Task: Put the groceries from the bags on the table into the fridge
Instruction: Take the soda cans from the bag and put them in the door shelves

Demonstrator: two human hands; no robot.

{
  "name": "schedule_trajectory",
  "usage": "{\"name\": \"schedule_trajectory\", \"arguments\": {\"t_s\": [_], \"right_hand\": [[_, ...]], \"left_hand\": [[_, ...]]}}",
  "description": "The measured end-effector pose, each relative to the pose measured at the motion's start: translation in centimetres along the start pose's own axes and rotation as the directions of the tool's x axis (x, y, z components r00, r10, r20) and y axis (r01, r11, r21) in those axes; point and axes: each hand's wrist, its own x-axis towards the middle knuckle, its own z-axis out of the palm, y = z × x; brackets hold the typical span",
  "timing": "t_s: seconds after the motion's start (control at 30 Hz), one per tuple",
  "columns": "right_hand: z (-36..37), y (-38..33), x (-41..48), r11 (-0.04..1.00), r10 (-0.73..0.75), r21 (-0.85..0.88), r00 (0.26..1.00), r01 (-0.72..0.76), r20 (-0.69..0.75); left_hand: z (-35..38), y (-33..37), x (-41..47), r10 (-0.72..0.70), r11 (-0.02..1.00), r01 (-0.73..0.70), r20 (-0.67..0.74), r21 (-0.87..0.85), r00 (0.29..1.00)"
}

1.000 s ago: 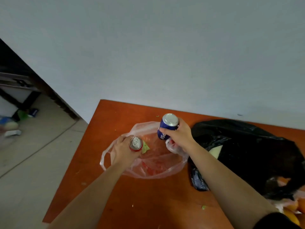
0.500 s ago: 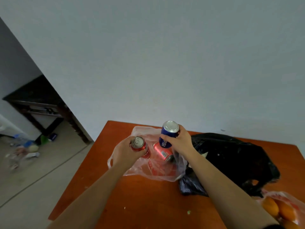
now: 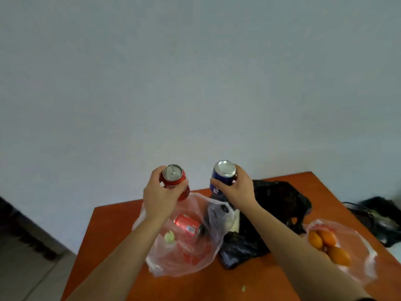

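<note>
My left hand grips a red can, held upright above the clear plastic bag. My right hand grips a blue can, also upright, above the gap between the clear bag and the black bag. Another red can lies on its side inside the clear bag, beside a green scrap. A second clear bag at the right holds several oranges. The fridge is out of view.
All bags sit on an orange-brown table against a plain pale wall. A dark bag lies on the floor beyond the table's right edge. Grey floor and a dark piece of furniture lie at the left.
Both hands have lifted their cans up out of the clear bag. The view has swung to the right, bringing the orange bag and the second red can into sight.
</note>
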Motion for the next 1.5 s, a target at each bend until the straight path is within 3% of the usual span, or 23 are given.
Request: {"name": "schedule_trajectory", "arguments": {"t_s": [0.27, 0.47, 0.57, 0.77, 0.97, 1.13, 1.27, 1.37, 1.5], "right_hand": [[-13.2, -1.1, -5.3, 0.978, -0.066, -0.204, 0.890, -0.031, -0.451], [-26.7, -3.0, -16.0, 0.949, -0.115, -0.282, 0.680, -0.139, -0.724], [-33.1, -4.0, -23.5, 0.952, -0.116, -0.249, 0.546, -0.177, -0.830], [-44.1, -4.2, -41.9, 0.904, -0.186, -0.284, 0.304, -0.319, -0.934], [-54.6, -3.9, -60.3, 0.842, -0.204, -0.237, 0.120, -0.485, -0.971], [-63.0, -5.0, -69.4, 0.826, -0.238, -0.190, -0.024, -0.530, -0.971], [-70.2, -4.8, -72.6, 0.838, -0.258, -0.186, -0.071, -0.513, -0.964], [-76.2, -4.5, -73.4, 0.848, -0.293, -0.219, -0.083, -0.482, -0.952], [-84.6, -5.2, -72.6, 0.858, -0.374, -0.302, -0.102, -0.416, -0.922]], "left_hand": [[7.6, 9.8, -0.6, 0.287, 0.935, -0.218, 0.234, -0.281, 0.929], [14.1, 20.9, -11.1, 0.484, 0.821, -0.243, 0.405, -0.517, 0.775], [15.8, 26.0, -19.2, 0.586, 0.753, -0.222, 0.476, -0.620, 0.656], [17.4, 33.1, -39.1, 0.721, 0.651, -0.119, 0.561, -0.750, 0.406], [16.6, 39.4, -59.6, 0.813, 0.565, -0.014, 0.554, -0.825, 0.181], [17.0, 45.4, -71.2, 0.838, 0.540, 0.052, 0.543, -0.840, 0.055], [19.4, 51.5, -77.3, 0.885, 0.464, 0.061, 0.465, -0.884, 0.001], [22.1, 56.3, -80.9, 0.905, 0.421, 0.120, 0.425, -0.899, 0.007], [26.2, 63.2, -84.8, 0.951, 0.284, 0.218, 0.304, -0.934, 0.065]]}}
